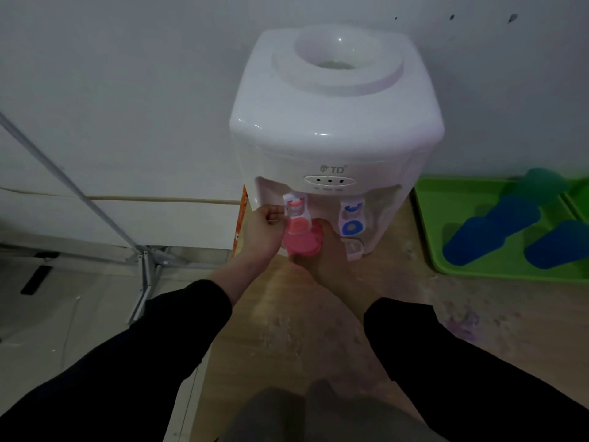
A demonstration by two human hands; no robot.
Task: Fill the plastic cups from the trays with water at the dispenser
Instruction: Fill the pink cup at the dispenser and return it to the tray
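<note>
**Pink cup being held under the red tap**

A white dispenser (334, 122) is being carried by a pale, scuffed wooden worktop (318, 330), with its back close to a plain white wall (127, 74). The room is being seen in dim light. The worktop's left edge is being met just left of the dispenser. Beyond it, a grey metal frame (95, 202) is being shown slanting down towards the floor.

To the right, a green tray (427, 224) is being kept near the dispenser, with a narrow strip of bare wood between them. Blue cups (478, 240) are being kept on their sides in this tray, and a green cup (541, 183) is lying behind them.

A pink cup (302, 240) is being gripped from the right side by the right hand (322, 260), with the fingers wrapped round it. It is being held upright directly beneath the red tap (294, 207). That tap's left side is being pinched by the curled fingers of the left hand (259, 234). The blue tap (350, 218) is being left untouched, just right of the cup.

In front of the dispenser, an open stretch of worktop is being framed by the two dark sleeves.
</note>
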